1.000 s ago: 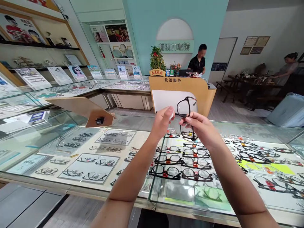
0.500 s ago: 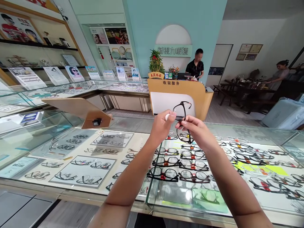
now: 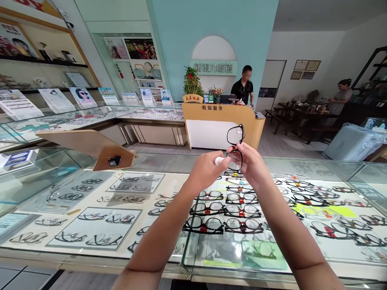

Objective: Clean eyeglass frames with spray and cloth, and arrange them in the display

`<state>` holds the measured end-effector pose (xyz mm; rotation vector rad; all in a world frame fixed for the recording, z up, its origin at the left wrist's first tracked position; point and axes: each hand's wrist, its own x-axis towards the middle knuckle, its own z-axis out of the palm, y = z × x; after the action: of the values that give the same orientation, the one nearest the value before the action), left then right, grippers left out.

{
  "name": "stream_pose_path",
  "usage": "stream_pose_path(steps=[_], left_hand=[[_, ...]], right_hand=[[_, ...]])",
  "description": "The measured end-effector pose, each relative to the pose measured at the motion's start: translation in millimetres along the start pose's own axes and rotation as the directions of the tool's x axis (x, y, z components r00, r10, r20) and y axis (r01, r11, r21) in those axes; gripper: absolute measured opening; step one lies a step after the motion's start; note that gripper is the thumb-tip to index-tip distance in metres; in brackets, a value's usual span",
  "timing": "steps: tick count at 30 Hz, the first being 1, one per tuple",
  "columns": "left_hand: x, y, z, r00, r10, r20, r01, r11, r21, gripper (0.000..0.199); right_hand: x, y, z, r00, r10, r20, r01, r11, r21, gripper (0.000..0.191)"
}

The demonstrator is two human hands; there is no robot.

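Note:
Black-framed glasses (image 3: 235, 135) are held up over the glass display case, one lens above the other. My right hand (image 3: 251, 163) pinches them near the bridge, from the right side. My left hand (image 3: 209, 169) is closed around a small white object (image 3: 219, 160), with its fingertips at the edge of the lower lens. Below both hands, rows of dark-rimmed glasses (image 3: 208, 208) with red tags lie inside the case.
A wooden-backed stand (image 3: 90, 144) rests on the glass at the left. Trays of glasses (image 3: 96, 228) lie under it. Beyond the case is a wooden counter (image 3: 217, 116) with a person (image 3: 242, 86) behind it. Another person (image 3: 341, 94) is at the far right.
The glasses have turned and the upper lens now leans right. My left thumb and the white object have moved from the upper lens to the lower lens. The view has shifted slightly.

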<state>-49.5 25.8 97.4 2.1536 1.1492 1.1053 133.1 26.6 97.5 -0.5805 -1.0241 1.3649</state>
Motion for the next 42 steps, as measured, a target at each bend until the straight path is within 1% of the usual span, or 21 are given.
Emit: stream_pose_path(steps=[3, 6, 9, 11, 12, 14, 15, 16, 17, 19, 22, 24, 27, 29, 32, 37, 40, 42], left_hand=[[-1.5, 2.1, 3.5, 1.0, -0.001, -0.008, 0.001, 1.0, 0.012, 0.056], [-3.1, 4.2, 0.0, 1.0, -0.006, -0.017, 0.004, 0.996, -0.088, 0.064], [-4.3, 1.0, -9.2, 0.993, 0.018, -0.118, -0.036, 0.988, -0.151, 0.066], [-4.9, -10.7, -15.9, 0.98, 0.025, -0.2, -0.052, 0.99, -0.128, 0.059], [-5.3, -20.8, -18.8, 0.971, 0.013, -0.238, -0.039, 0.994, -0.107, 0.053], [-7.4, -49.3, -22.6, 0.946, -0.067, -0.318, 0.051, 0.997, -0.057, 0.036], [-9.2, -66.7, -23.4, 0.922, -0.136, -0.363, 0.135, 0.99, -0.027, 0.024], [-11.7, -85.4, -23.5, 0.885, -0.213, -0.414, 0.238, 0.971, 0.01, 0.014], [-14.6, -104.4, -23.1, 0.861, -0.256, -0.439, 0.296, 0.955, 0.024, 0.011], [-20.9, -140.7, -21.3, 0.834, -0.302, -0.463, 0.359, 0.933, 0.038, 0.017], [-28.9, -184.2, -18.1, 0.825, -0.351, -0.443, 0.415, 0.908, 0.052, 0.022], [-32.4, -205.4, -16.9, 0.821, -0.378, -0.427, 0.445, 0.893, 0.064, 0.025], [-36.3, -228.1, -17.3, 0.806, -0.414, -0.423, 0.493, 0.865, 0.093, 0.029], [-38.5, -238.7, -18.1, 0.794, -0.437, -0.423, 0.527, 0.842, 0.118, 0.029], [-40.9, -248.4, -17.5, 0.788, -0.47, -0.398, 0.564, 0.81, 0.16, 0.03], [-41.8, -249.6, -15.4, 0.785, -0.506, -0.358, 0.597, 0.773, 0.216, 0.035], [-43.6, -245.8, -27.0, 0.774, -0.51, -0.375, 0.614, 0.75, 0.248, 0.046], [-47.4, -244.7, -41.8, 0.746, -0.535, -0.396, 0.651, 0.709, 0.269, 0.051]], right_hand=[[-1.6, 0.2, 0.1, 1.0, -0.005, 0.008, 0.005, 1.0, 0.012, 0.042], [-4.2, -1.5, -1.2, 1.0, -0.009, -0.001, 0.009, 1.0, 0.007, 0.041], [-6.8, -5.7, -4.3, 1.0, -0.005, -0.005, 0.005, 1.0, -0.008, 0.042], [-8.6, -8.5, -7.6, 1.0, -0.011, -0.008, 0.01, 1.0, -0.015, 0.043], [-9.7, -9.3, -9.9, 1.0, -0.017, -0.015, 0.016, 1.0, -0.017, 0.043], [-12.9, -8.2, -15.8, 0.999, -0.029, -0.035, 0.029, 0.999, -0.018, 0.042], [-15.0, -6.1, -19.6, 0.999, -0.033, -0.041, 0.033, 0.999, -0.014, 0.041], [-17.6, -2.9, -24.1, 0.999, -0.034, -0.041, 0.034, 0.999, -0.006, 0.04], [-20.4, 1.2, -29.2, 0.999, -0.034, -0.039, 0.034, 0.999, 0.006, 0.039], [-26.5, 11.9, -41.0, 0.999, -0.04, -0.036, 0.041, 0.999, 0.035, 0.037], [-34.1, 30.4, -59.9, 0.997, -0.057, -0.055, 0.061, 0.996, 0.063, 0.037], [-37.1, 41.8, -71.2, 0.995, -0.067, -0.073, 0.071, 0.996, 0.06, 0.039], [-38.6, 54.5, -83.2, 0.995, -0.055, -0.086, 0.058, 0.998, 0.034, 0.038], [-38.5, 60.0, -87.8, 0.996, -0.024, -0.086, 0.025, 1.0, 0.009, 0.039], [-37.7, 65.4, -91.1, 0.997, 0.008, -0.082, -0.008, 1.0, 0.006, 0.04], [-37.8, 69.1, -93.1, 0.998, -0.005, -0.063, 0.004, 1.0, -0.02, 0.037], [-37.9, 67.5, -94.5, 0.998, 0.006, -0.057, -0.008, 1.0, -0.026, 0.035], [-37.7, 65.6, -95.3, 0.998, 0.022, -0.059, -0.022, 1.0, -0.002, 0.036]])
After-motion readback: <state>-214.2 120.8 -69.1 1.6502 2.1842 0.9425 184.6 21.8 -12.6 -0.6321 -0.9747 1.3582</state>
